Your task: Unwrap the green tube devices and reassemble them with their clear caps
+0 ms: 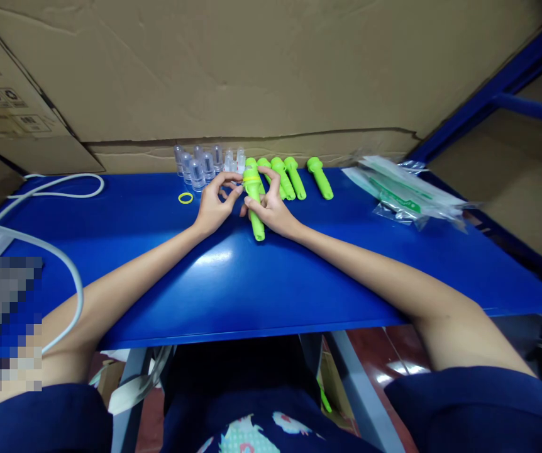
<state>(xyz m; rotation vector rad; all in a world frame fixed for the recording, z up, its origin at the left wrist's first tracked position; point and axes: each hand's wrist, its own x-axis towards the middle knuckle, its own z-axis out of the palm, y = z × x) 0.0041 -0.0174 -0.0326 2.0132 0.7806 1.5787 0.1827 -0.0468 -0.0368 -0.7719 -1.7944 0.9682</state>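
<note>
My right hand (273,207) grips a bright green plastic handle (254,211) that lies lengthwise on the blue table (299,277). A yellow rubber band (251,179) sits round the handle's far end, and my left hand (214,204) pinches that band with curled fingers. Several more green handles (294,177) lie in a row just behind my hands. A loose yellow band (185,197) lies on the table left of my left hand.
Several small clear plastic caps (202,165) stand in a cluster at the table's back edge. A pile of clear plastic bags (405,189) lies at the right. A white cable (58,189) loops at the left. Cardboard boxes (252,75) wall off the back.
</note>
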